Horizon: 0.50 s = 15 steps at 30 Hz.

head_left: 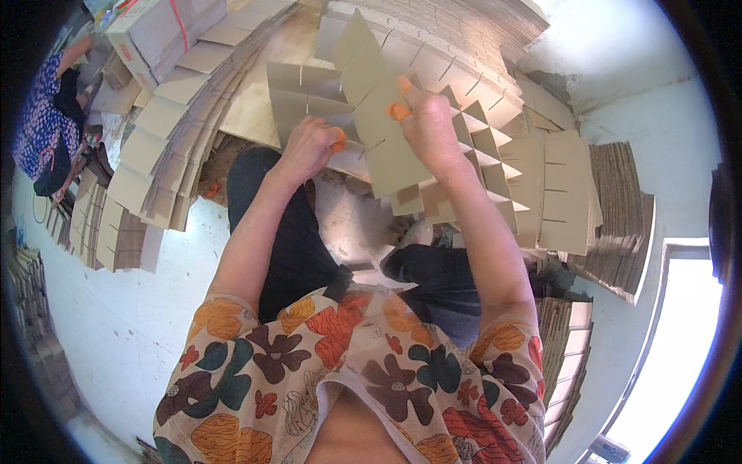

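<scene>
Your right hand (431, 127) pinches the right edge of one upright slotted cardboard sheet (367, 100), which stands between both hands. Your left hand (308, 147) curls narrow just left of it; you cannot tell what it grips. The sheet blocks part of the cardboard strips (287, 76) behind, and your right arm (495, 232) partly hides one divider grid (486, 145). Slotted-sheet stacks (151, 151) flank you on both sides. Farther off, upper left, are one carton (147, 40) and one other person (48, 116).
</scene>
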Each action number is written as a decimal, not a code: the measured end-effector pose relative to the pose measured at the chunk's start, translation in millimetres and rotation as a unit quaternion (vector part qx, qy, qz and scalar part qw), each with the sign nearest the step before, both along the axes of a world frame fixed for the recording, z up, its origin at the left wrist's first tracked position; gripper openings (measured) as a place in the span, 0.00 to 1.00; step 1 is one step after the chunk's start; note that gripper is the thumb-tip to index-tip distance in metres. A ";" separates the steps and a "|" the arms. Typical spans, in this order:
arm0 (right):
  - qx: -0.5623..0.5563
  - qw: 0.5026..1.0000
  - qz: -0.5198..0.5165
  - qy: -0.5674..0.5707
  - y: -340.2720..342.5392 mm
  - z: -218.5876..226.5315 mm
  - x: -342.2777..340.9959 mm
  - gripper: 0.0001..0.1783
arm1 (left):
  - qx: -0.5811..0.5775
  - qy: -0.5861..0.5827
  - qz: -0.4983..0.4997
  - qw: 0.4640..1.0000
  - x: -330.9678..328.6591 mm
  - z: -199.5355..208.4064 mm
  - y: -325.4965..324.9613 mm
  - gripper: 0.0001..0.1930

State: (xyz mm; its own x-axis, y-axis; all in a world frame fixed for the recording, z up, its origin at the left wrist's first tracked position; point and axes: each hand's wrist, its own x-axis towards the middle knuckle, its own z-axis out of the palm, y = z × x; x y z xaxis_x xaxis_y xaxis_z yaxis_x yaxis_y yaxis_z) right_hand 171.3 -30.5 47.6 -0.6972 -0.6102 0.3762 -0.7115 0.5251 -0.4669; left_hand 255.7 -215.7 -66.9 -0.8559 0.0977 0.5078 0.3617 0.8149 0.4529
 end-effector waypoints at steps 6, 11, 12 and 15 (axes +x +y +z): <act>0.000 0.998 0.063 0.004 -12.5 -38.8 -4.8 0.13 | -0.018 -0.015 0.013 1.000 -4.1 1.2 1.2 0.03; 0.094 0.995 0.028 0.015 -20.5 -28.6 -4.3 0.03 | -0.011 -0.003 0.009 1.000 -6.4 2.5 1.0 0.02; 0.103 0.994 0.034 0.010 -20.2 -22.7 -3.8 0.03 | -0.010 -0.015 0.019 1.000 -5.6 5.1 2.3 0.02; 0.103 0.993 0.030 0.053 -18.9 -30.4 0.5 0.05 | -0.001 -0.037 0.022 0.999 -2.0 12.0 3.7 0.02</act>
State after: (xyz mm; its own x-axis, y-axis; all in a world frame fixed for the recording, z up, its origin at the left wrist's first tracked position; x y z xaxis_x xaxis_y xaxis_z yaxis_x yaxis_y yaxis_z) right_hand 171.8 -49.4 17.2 -0.6204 -0.7209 0.3089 -0.7839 0.5567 -0.2749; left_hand 253.7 -212.0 -54.9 -0.8949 0.0599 0.4423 0.2905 0.8305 0.4753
